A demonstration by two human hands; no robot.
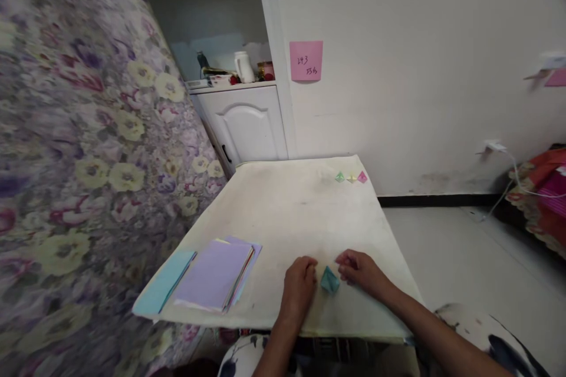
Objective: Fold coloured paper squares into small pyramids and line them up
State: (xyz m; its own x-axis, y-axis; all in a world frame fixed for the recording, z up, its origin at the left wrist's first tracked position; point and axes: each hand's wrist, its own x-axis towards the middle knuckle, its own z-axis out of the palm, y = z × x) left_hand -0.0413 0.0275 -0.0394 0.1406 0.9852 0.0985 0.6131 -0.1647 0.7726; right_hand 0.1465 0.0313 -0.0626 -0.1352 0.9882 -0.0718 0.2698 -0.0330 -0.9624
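Note:
A small teal folded paper piece (329,280) lies on the white table (283,212) near its front edge. My left hand (299,285) rests curled beside its left side, fingertips touching it. On the piece's right, my right hand (360,271) pinches or presses its upper edge with the fingers closed. Three finished folded pieces, green (339,177), yellow (351,178) and pink (362,177), sit in a row at the table's far right corner.
A stack of coloured paper sheets (212,277), purple on top and light blue (163,283) beside it, lies at the front left. A floral curtain (79,147) hangs along the left. A pink note (306,60) is stuck on the wall; a white cabinet (243,123) stands behind.

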